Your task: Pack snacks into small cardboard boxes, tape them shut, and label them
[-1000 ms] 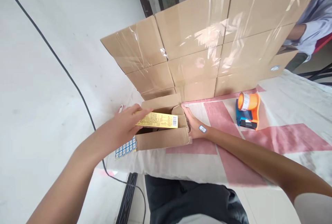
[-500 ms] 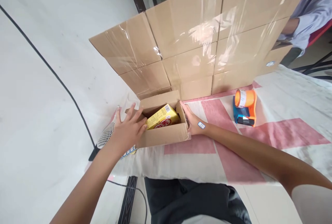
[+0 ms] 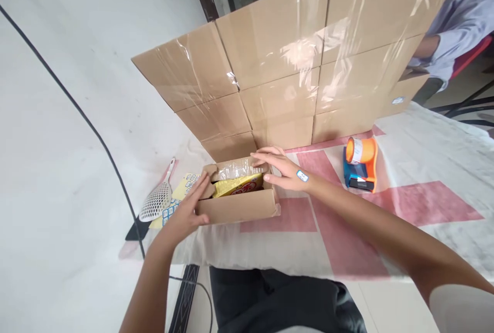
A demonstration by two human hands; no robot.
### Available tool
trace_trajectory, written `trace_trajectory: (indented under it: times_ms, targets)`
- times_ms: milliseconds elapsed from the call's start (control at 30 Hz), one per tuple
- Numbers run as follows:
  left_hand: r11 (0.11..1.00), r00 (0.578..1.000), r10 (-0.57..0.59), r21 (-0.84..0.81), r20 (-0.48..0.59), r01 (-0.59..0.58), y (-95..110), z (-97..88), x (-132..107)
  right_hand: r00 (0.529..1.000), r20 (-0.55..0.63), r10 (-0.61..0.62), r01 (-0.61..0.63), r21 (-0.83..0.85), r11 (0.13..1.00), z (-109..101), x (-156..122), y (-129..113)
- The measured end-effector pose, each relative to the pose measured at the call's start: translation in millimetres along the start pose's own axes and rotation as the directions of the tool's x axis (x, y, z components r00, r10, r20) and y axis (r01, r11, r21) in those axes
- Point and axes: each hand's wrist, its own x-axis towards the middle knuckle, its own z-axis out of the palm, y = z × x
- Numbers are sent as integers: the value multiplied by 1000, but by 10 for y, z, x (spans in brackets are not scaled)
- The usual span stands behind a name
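A small open cardboard box point(image 3: 235, 207) sits on the cloth-covered table, with a yellow printed packet point(image 3: 239, 186) inside. My left hand point(image 3: 189, 212) lies against the box's left end, its fingers stretched along the inward-bent side flap and its thumb apart at the front corner. At the right, my right hand point(image 3: 281, 168) reaches over the far corner with fingers extended across the far flap point(image 3: 239, 168), which is covered in shiny clear tape. A small label is stuck to my right wrist.
Behind the box stands a tall taped cardboard panel point(image 3: 278, 81). An orange and blue tape dispenser point(image 3: 360, 164) rests at the right. A white skimmer point(image 3: 157, 200) and yellow label sheets point(image 3: 181, 194) lie at the left by the wall. Beyond the panel is a person's sleeve point(image 3: 466, 34).
The far flap has come down towards the packet, and the left flap is bent inward. My left hand has moved from above the opening to the left end; my right hand has risen over the flap.
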Motion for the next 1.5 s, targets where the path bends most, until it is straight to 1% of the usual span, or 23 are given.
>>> trace_trajectory:
  times_ms: [67, 133, 200, 300, 467, 633, 733, 800, 833, 900, 967, 1033, 1133, 1167, 1200, 1233, 1267, 1300, 1333, 1367, 1400, 1467, 1500]
  targets:
    - [990, 991, 127, 57, 33, -129, -36, 147, -109, 999, 18, -26, 27, -49, 998, -29, -10, -18]
    - [970, 981, 184, 150, 59, -191, -18, 190, -161, 999, 31, -29, 30, -60, 998, -38, -16, -20]
    - [938, 977, 203, 271, 71, -215, 39, 160, -200, 999, 42, -17, 20, -71, 997, -31, -16, -9]
    - [886, 971, 238, 405, 27, -228, 149, 82, -263, 999, 41, 12, -11, -39, 999, -8, -14, 10]
    - [862, 925, 380, 362, 1, -354, 252, 6, -247, 998, 25, 54, -55, 19, 998, -18, 21, -63]
    - [812, 879, 477, 374, 14, -447, 290, 5, -115, 946, 178, 270, -235, -194, 952, -141, 301, -245]
    - [844, 878, 456, 382, -142, -377, 231, 3, -158, 946, 154, 285, -228, -307, 924, -192, 518, -278]
    - [885, 861, 418, 344, -289, -314, 178, 6, -227, 952, 49, 301, -273, -304, 913, -185, 604, -250]
    - [900, 857, 400, 316, -326, -300, 164, 14, -257, 950, -4, 311, -299, -288, 910, -169, 623, -223]
    - [911, 886, 376, 284, -271, -300, 180, 51, -287, 948, -68, 310, -318, -242, 917, -121, 626, -148]
    - [890, 921, 372, 326, -111, -320, 251, 102, -272, 951, -67, 302, -309, -172, 935, -73, 608, -59]
    - [850, 921, 390, 385, 2, -361, 336, 143, -235, 941, -99, 323, -330, -76, 941, -40, 597, 23]
    - [814, 890, 451, 383, 59, -438, 383, 161, -193, 906, -210, 367, -363, 58, 930, -32, 608, 73]
    - [824, 887, 459, 347, 52, -447, 370, 165, -185, 916, -183, 357, -348, 79, 934, -43, 611, 61]
    - [850, 890, 456, 296, 3, -436, 346, 173, -175, 940, -99, 327, -321, 75, 944, -62, 609, 35]
    - [886, 895, 434, 228, -102, -403, 317, 188, -159, 957, 24, 290, -291, 53, 955, -90, 602, -3]
    - [926, 894, 375, 149, -246, -348, 287, 211, -133, 953, 160, 259, -266, 25, 964, -126, 589, -48]
    - [958, 874, 282, 65, -396, -279, 261, 239, -97, 930, 274, 246, -257, 5, 966, -168, 571, -94]
    - [980, 838, 166, -10, -520, -200, 242, 271, -49, 904, 341, 258, -275, 1, 962, -213, 551, -135]
    - [991, 801, 51, -68, -596, -114, 231, 304, 8, 888, 361, 286, -315, 24, 949, -256, 530, -166]
    - [994, 783, -47, -109, -620, -27, 229, 334, 70, 883, 347, 315, -363, 82, 928, -293, 511, -182]
    - [981, 805, -182, -165, -565, 106, 246, 371, 188, 897, 275, 346, -411, 227, 883, -335, 477, -170]
    - [976, 820, -208, -171, -533, 137, 262, 375, 233, 914, 223, 340, -394, 278, 876, -337, 462, -146]
